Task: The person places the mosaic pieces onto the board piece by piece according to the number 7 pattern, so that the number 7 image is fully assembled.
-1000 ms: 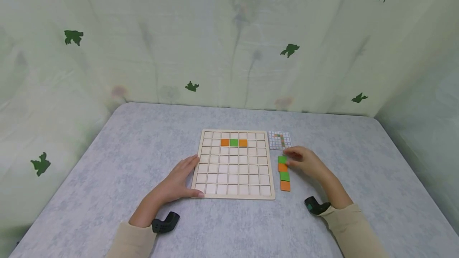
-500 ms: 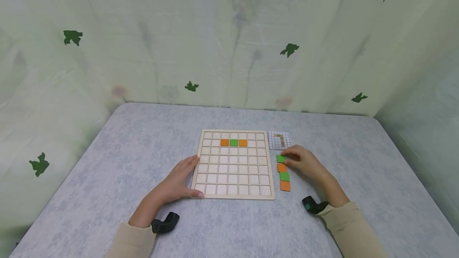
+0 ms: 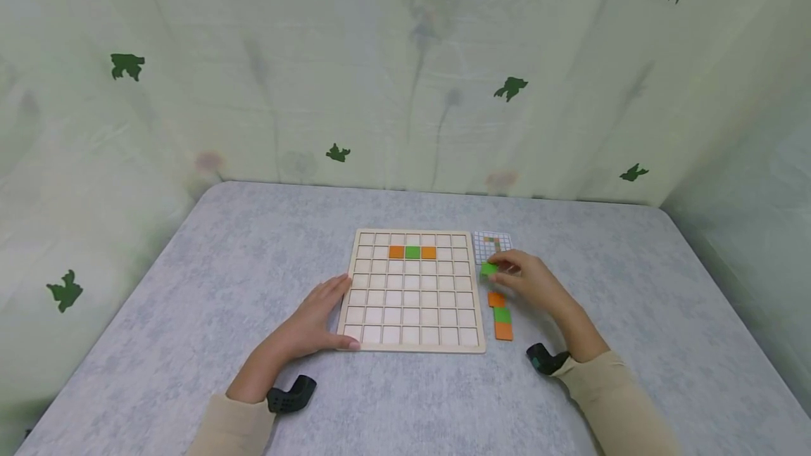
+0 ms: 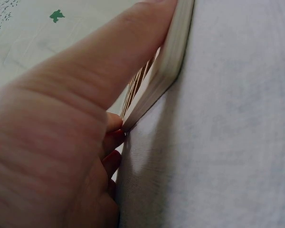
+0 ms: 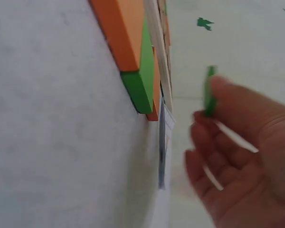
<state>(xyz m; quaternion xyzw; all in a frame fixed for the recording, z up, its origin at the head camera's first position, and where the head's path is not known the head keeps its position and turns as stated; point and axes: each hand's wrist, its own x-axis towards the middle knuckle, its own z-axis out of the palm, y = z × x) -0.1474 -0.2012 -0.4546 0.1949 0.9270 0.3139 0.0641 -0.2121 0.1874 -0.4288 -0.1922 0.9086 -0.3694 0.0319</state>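
R grip (image 3: 533,281) pinches grn tile (image 3: 488,269), lifted above surface (image 3: 405,407) nr card (image 3: 483,245), just R of board (image 3: 412,298). L grip (image 3: 315,320), fingers spread, touches board's L + front edges. 3 loose tiles (image 3: 503,315) in col.

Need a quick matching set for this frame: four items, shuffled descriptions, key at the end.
1. Left hand
2. Right hand
3. Card
4. Board

A. Bears a row of orange, green and orange tiles
B. Lies just right of the board's far end
C. Pinches a loose green tile
D. Rests against the board's near-left corner area

Pairs: 1-D, 2-C, 3-B, 4-A
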